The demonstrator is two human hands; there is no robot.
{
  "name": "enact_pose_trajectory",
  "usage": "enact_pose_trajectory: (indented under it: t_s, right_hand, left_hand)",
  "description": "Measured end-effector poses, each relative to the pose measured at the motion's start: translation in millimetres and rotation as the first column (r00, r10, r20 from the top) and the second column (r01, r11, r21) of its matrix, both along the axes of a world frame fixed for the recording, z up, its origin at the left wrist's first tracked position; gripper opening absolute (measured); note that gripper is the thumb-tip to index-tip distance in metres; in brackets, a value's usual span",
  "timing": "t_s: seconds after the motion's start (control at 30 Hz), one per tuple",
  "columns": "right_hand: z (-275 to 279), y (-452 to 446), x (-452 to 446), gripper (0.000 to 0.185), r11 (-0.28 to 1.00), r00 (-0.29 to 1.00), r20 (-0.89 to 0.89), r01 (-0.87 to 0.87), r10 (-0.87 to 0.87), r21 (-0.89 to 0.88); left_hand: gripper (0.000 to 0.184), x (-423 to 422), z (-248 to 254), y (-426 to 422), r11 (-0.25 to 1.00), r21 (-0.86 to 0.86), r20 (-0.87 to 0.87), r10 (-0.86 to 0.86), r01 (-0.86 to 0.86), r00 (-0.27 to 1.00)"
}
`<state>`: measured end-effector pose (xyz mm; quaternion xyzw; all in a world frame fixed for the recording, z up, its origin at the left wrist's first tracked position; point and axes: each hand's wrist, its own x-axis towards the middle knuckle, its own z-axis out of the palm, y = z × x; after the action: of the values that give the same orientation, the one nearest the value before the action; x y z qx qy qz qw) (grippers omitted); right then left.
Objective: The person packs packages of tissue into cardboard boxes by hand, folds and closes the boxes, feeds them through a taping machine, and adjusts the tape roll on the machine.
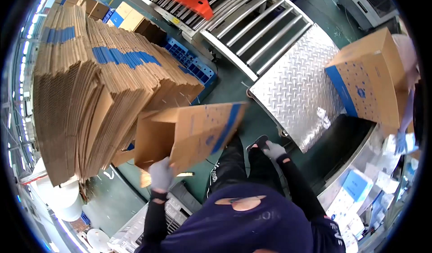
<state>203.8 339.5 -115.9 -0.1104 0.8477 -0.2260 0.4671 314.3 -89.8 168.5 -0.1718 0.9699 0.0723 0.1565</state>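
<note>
An unfolded cardboard box (202, 129) with a blue band and blue print hangs tilted in front of my legs, its open end facing left. My left hand (162, 174), in a grey glove, is closed on the near lower edge of that box. Its fingertips are partly hidden by the cardboard. My right hand (273, 150), also gloved in grey, hangs by my right leg, apart from the box. It holds nothing that I can see, and its fingers look loosely apart.
Tall stacks of flattened cartons (112, 82) stand left on a blue pallet (191, 64). A metal tread plate (297, 86) joins a roller conveyor (261, 28) ahead. At right, another person's arm (407, 104) is beside a second box (366, 80). A cluttered bench (337, 194) stands lower right.
</note>
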Motion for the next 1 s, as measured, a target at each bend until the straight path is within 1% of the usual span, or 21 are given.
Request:
enact_pose_trajectory:
  t_s: [0.07,0.13,0.2,0.23,0.27,0.3,0.33,0.37,0.43,0.47,0.5,0.53,0.57,0.6,0.63,0.67,0.73,0.8,0.87,0.93,1.0]
  right_hand:
    - [18,-29,-13,0.087,1.000,1.000,-0.002,0.023,-0.023,-0.021]
    - [-3,-44,-19,0.110,0.988,0.995,0.071,0.077,-0.068,-0.132]
    - [-15,-51,-20,0.112,0.972,0.962,0.229,0.187,-0.152,-0.142]
    - [-19,-52,-15,0.111,0.967,0.954,0.210,0.238,-0.214,-0.096]
    - [-27,-49,-13,0.110,0.969,0.953,0.192,0.245,-0.235,-0.030]
    - [-20,-38,-9,0.106,0.961,0.951,0.163,0.274,-0.263,-0.048]
    - [-14,-25,-3,0.103,0.951,0.947,0.135,0.301,-0.291,-0.063]
    - [-20,-11,0,0.099,0.970,0.969,0.105,0.232,-0.224,-0.072]
    - [-36,30,10,0.089,0.985,0.989,0.023,0.149,-0.148,-0.083]
    - [-19,54,10,0.084,0.994,0.994,0.024,0.104,-0.104,-0.016]
    - [-10,77,17,0.080,0.984,0.985,-0.029,0.173,-0.172,0.035]
    - [3,108,27,0.076,0.973,0.976,-0.075,0.210,-0.203,0.101]
    - [20,135,29,0.071,0.964,0.972,-0.007,0.233,-0.234,0.128]
    - [31,145,30,0.066,0.957,0.960,0.067,0.261,-0.271,0.131]
    - [0,169,50,0.060,0.916,0.919,0.045,0.383,-0.391,0.118]
    - [13,171,53,0.056,0.919,0.928,0.072,0.346,-0.365,0.192]
    - [38,166,66,0.057,0.910,0.930,-0.017,0.363,-0.368,0.201]
    - [40,156,82,0.056,0.873,0.885,-0.001,0.458,-0.465,0.169]
    - [24,142,97,0.052,0.878,0.883,0.031,0.461,-0.468,0.129]
    - [-1,129,91,0.060,0.943,0.933,0.136,0.331,-0.333,0.036]
    - [1,96,78,0.072,0.911,0.913,0.022,0.407,-0.407,-0.069]
  left_hand:
    - [0.009,28,79,3,0.861,0.404,0.043,0.320,-0.309,0.946]
    - [0.011,61,131,-5,0.619,0.614,-0.046,0.647,-0.490,0.761]
    - [0.018,60,126,10,0.784,0.539,-0.175,0.461,-0.308,0.870]
    - [0.021,57,111,14,0.853,0.483,-0.233,0.343,-0.199,0.910]
    - [0.048,59,64,15,0.889,0.439,-0.192,0.234,-0.130,0.953]
    - [0.084,40,23,37,0.972,0.211,-0.202,-0.063,0.107,0.977]
    - [0.111,10,-1,70,0.953,0.303,0.214,-0.064,-0.004,0.975]
    - [0.119,10,-57,87,0.951,0.274,0.335,-0.235,0.144,0.912]
    - [0.116,37,-206,110,0.985,0.138,0.139,-0.126,0.107,0.982]
    - [0.114,38,-262,106,0.999,0.032,0.173,-0.004,-0.002,0.985]
    - [0.099,22,-278,105,0.989,0.086,0.249,0.094,-0.118,0.964]
    - [0.080,14,-291,110,0.982,0.141,0.242,0.086,-0.122,0.967]
    - [0.061,9,-304,116,0.973,0.195,0.235,0.079,-0.126,0.969]
    - [0.040,-1,-311,110,0.978,0.208,0.107,-0.043,0.020,0.993]
    - [0.025,-9,-324,107,0.981,0.172,0.016,-0.097,0.093,0.995]
    - [0.014,-12,-332,104,0.977,0.125,-0.067,-0.163,0.170,0.984]
    - [0.013,-30,-293,105,0.986,0.105,-0.086,-0.117,0.126,0.989]
    - [0.014,-36,-241,93,0.989,0.103,-0.124,-0.097,0.110,0.988]
    - [0.019,-15,-191,70,0.972,0.087,-0.148,-0.203,0.217,0.968]
    - [0.024,-2,-93,66,0.960,0.130,-0.106,-0.234,0.246,0.967]
    - [0.023,13,-4,67,0.973,0.224,-0.141,-0.025,0.057,0.990]
